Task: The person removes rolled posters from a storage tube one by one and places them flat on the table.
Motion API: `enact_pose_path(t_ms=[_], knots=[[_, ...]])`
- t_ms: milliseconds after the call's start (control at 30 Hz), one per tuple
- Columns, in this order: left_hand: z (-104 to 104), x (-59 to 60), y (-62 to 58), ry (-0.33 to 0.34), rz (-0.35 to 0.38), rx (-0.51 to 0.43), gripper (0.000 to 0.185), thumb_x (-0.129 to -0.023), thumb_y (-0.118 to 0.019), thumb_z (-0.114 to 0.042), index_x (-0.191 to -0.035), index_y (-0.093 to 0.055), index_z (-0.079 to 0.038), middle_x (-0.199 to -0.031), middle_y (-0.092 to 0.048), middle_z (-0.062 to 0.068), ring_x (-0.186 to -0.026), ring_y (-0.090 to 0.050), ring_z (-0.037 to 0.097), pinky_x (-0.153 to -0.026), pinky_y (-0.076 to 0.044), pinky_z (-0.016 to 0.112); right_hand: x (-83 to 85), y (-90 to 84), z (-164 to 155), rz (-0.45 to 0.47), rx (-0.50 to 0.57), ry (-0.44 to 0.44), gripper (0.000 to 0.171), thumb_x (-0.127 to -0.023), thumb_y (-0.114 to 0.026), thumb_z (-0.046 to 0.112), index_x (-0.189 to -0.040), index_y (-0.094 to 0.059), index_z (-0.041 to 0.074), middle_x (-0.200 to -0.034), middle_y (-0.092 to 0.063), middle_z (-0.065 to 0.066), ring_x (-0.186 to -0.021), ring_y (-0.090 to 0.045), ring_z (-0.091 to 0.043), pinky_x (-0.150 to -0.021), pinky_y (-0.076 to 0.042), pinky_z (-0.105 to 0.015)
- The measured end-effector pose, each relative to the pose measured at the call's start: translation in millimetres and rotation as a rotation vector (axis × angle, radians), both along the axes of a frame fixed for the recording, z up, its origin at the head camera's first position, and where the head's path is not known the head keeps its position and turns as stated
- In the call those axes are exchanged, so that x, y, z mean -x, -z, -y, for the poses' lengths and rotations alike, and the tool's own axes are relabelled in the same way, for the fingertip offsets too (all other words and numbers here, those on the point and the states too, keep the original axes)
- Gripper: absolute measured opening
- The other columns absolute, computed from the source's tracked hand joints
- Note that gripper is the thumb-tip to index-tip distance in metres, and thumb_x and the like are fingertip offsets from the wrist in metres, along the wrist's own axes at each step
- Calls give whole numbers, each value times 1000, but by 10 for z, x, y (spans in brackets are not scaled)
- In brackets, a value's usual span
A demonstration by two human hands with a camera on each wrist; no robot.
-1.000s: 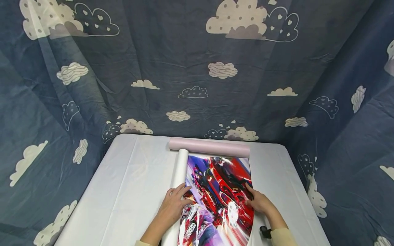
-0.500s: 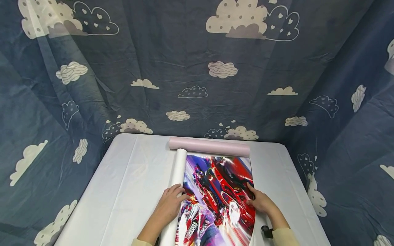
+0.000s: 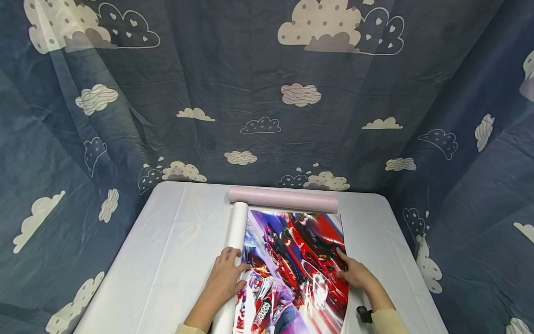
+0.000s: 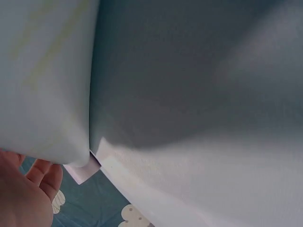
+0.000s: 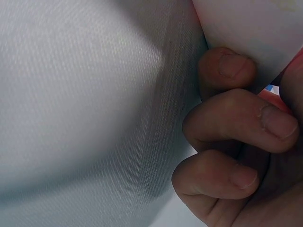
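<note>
A glossy poster of red racing cars lies partly unrolled on the table, its left side still wound into a white roll. My left hand holds that roll, thumb on the printed side. In the left wrist view the fingers bend against the roll's white back. At the poster's right edge, my right hand pinches the sheet, thumb and index finger over the print. The right wrist view shows curled fingers by the sheet's white underside.
Across the poster's far edge lies a pale pink roll. The white-covered table extends to both sides. Dark blue cloth with cloud prints hangs behind and at the sides. A small black device sits at the right wrist.
My left hand and the white roll have shifted left, baring more of the printed picture. The right hand, with the poster's edge, has moved slightly right.
</note>
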State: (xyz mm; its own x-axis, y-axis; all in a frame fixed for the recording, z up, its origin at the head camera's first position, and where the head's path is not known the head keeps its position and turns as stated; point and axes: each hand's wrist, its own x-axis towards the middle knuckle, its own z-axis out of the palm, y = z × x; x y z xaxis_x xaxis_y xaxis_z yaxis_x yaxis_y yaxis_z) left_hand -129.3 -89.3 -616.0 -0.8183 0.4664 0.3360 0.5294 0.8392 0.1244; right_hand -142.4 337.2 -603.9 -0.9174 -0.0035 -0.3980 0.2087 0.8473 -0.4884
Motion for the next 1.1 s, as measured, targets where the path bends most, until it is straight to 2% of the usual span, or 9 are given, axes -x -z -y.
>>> enact_pose_path(t_ms=[167, 300, 533, 733, 967, 1100], knots=[[52, 7, -11, -32, 17, -10, 35, -73, -93, -29, -106, -83, -22, -129, -57, 6, -127, -51, 34, -97, -51, 45, -11, -2, -15, 3, -4, 2, 86, -95, -78, 21, -165, -31, 6, -150, -46, -46, -137, -46, -67, -108, -43, -76], [96, 5, -12, -52, -13, -18, 32, -74, -87, -22, -105, -83, -17, -127, -57, 8, -122, -51, 36, -93, -50, 45, -21, -19, -26, 1, 1, 2, 86, -95, -77, 19, -166, -30, 6, -151, -45, -46, -138, -46, -67, -109, -42, -75], [132, 5, -42, -76, 5, -51, 22, -76, -77, -13, -97, -83, -16, -128, -57, 12, -122, -51, 39, -95, -49, 49, -23, -28, -55, -1, 4, 4, 87, -95, -78, 21, -165, -30, 5, -150, -46, -47, -138, -46, -67, -109, -42, -75], [155, -15, -86, -121, 37, -33, 6, -81, -73, -15, -81, -79, -18, -134, -58, 12, -126, -50, 37, -94, -44, 50, -41, -26, -85, 2, -5, 2, 87, -95, -78, 22, -165, -30, 4, -149, -45, -48, -136, -46, -67, -108, -43, -76], [208, -5, -127, -138, 21, -22, 9, -82, -74, -16, -87, -82, -16, -138, -60, 10, -125, -52, 37, -87, -42, 46, -47, -26, -107, 16, -8, 13, 87, -95, -78, 24, -165, -30, 5, -150, -44, -47, -138, -45, -67, -108, -43, -77], [240, 15, -138, -147, 23, -18, 7, -84, -80, -22, -88, -82, -17, -139, -62, 8, -125, -53, 37, -85, -42, 45, -41, -32, -124, 18, -11, 13, 87, -95, -77, 23, -165, -29, 5, -150, -45, -47, -137, -46, -67, -107, -44, -76]])
